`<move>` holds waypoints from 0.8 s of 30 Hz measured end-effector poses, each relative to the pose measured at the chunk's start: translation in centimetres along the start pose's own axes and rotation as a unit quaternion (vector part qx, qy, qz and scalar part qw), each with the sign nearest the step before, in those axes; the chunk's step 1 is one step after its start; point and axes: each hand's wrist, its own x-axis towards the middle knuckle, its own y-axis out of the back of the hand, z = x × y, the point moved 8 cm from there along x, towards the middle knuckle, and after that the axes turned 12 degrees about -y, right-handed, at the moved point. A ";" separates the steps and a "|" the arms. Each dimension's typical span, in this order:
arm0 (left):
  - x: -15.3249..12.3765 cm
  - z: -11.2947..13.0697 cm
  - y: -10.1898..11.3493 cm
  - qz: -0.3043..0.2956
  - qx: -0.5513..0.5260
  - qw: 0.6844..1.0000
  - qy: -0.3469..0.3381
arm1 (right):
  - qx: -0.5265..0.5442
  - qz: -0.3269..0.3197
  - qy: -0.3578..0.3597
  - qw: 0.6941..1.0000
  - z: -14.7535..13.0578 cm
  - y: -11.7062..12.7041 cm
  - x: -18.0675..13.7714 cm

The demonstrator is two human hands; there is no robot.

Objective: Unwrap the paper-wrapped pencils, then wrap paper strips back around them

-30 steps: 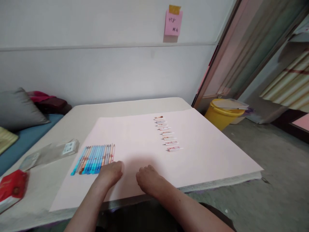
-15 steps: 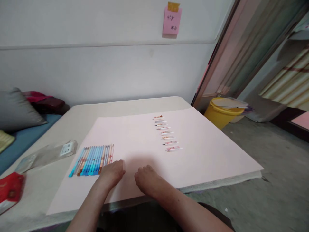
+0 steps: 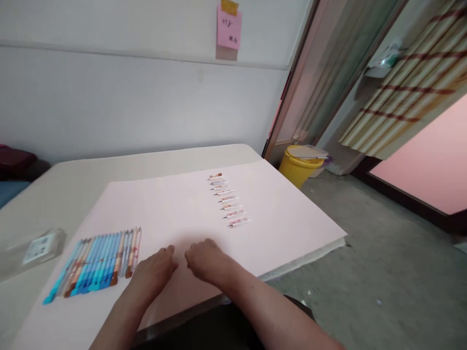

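Note:
My left hand (image 3: 156, 270) rests on the pink sheet (image 3: 175, 204) with its fingers curled in. Just to its right my right hand (image 3: 206, 260) is closed the same way, knuckles up, a small gap between them. Neither hand shows anything held, though the undersides are hidden. Left of my left hand lies a tight row of pens (image 3: 97, 265) in blue, brown and pale tones, side by side. Beyond my right hand, several pen cores with white ends and patterned middles (image 3: 233, 214) lie spaced out in a slanting column.
A clear plastic packet (image 3: 40, 248) lies on the cream table (image 3: 83, 170) at the left. A yellow bin (image 3: 297, 167) stands on the floor past the far right corner. A pink note (image 3: 229, 29) is taped to the wall, and a striped curtain (image 3: 404, 92) hangs at right.
My view has turned to the right, so the table and pens appear farther left. Both hands stay closed near each other on the sheet. The red packet has left the view.

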 end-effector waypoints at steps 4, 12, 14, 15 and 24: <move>0.2 0.5 0.0 -0.001 -0.011 1.000 -0.009 | 0.008 -0.023 -0.144 0.989 7.2 1.9 0.2; 0.6 2.2 0.4 0.004 -0.024 0.999 -0.035 | -0.019 -0.031 -0.317 0.948 20.0 2.4 -3.5; 0.7 2.8 0.5 0.013 -0.025 0.999 -0.047 | -0.021 -0.036 -0.334 0.942 21.4 2.0 -4.1; 0.8 3.1 0.6 0.017 -0.024 0.998 -0.051 | -0.021 -0.039 -0.337 0.940 21.7 1.8 -4.2; 1.0 5.1 1.4 0.037 -0.023 0.997 -0.069 | -0.007 -0.046 -0.285 0.957 18.6 0.8 -2.9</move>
